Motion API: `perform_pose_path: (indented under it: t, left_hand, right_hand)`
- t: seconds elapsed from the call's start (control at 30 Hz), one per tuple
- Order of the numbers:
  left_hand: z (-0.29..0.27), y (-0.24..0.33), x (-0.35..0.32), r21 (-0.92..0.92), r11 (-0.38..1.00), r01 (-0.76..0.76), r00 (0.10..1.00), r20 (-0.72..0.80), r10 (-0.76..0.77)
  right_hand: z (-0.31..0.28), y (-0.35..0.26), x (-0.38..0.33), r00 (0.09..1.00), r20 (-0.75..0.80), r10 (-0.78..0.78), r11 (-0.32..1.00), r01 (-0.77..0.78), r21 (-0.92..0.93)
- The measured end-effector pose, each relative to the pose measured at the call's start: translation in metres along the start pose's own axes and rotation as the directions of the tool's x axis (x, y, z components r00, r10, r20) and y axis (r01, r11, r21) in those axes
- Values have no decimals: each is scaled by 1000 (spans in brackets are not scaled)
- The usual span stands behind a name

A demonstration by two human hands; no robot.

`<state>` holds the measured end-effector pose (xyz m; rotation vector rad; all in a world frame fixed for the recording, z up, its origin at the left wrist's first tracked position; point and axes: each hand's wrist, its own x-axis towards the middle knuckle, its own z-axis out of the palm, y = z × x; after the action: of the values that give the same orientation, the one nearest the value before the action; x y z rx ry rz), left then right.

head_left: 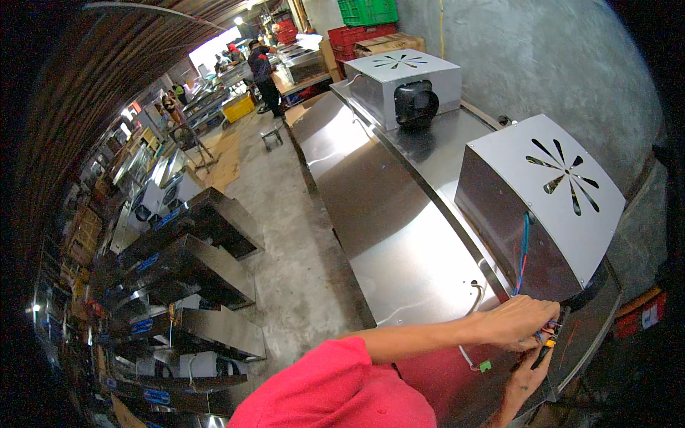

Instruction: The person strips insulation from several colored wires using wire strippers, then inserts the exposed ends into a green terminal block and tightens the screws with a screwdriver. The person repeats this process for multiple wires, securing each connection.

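Observation:
My left hand (522, 322) is closed on thin coloured wires (521, 265), blue, red and green, that come out of the side of a white-topped metal housing (581, 235) with slots cut in a flower pattern. Just below it my right hand (534, 369) grips a hand tool (548, 347) with a yellow-and-black handle, apparently pliers. Its jaws are hidden among the fingers and wire ends. Beside my left wrist, a pale cable (477, 296) rises from a hole in the steel panel, and a small green connector (485, 366) lies beyond my forearm.
A second white housing (442, 80) with a black round fan part (416, 104) stands farther along the long steel surface (371, 207). Several steel hoods (214, 267) line the floor at left. A person (262, 75) stands in the background near stacked crates (367, 13). A grey wall (542, 64) runs along the right.

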<state>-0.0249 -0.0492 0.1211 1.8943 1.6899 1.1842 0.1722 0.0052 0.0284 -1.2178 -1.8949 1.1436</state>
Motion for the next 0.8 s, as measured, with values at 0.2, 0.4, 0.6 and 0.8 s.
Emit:
perform_pose_path:
  t: [0.2, 0.4, 0.6, 0.8]
  left_hand:
    - [-4, -19, 7, -145, 987, -71, 991, 99, 86]
    - [3, -39, 14, -102, 988, -114, 986, 112, 125]
    - [1, -62, 11, 77, 997, -22, 995, 103, 13]
    - [0, -64, 10, 20, 989, 144, 983, 113, -145]
  right_hand:
    - [-10, -18, -6, 980, 129, 150, 972, -170, 162]
    - [-18, -34, -9, 952, 243, 184, 921, -253, 296]
    - [1, -62, 3, 964, 249, 96, 951, -162, 262]
    - [9, -40, 23, 965, 202, -168, 981, 142, 135]
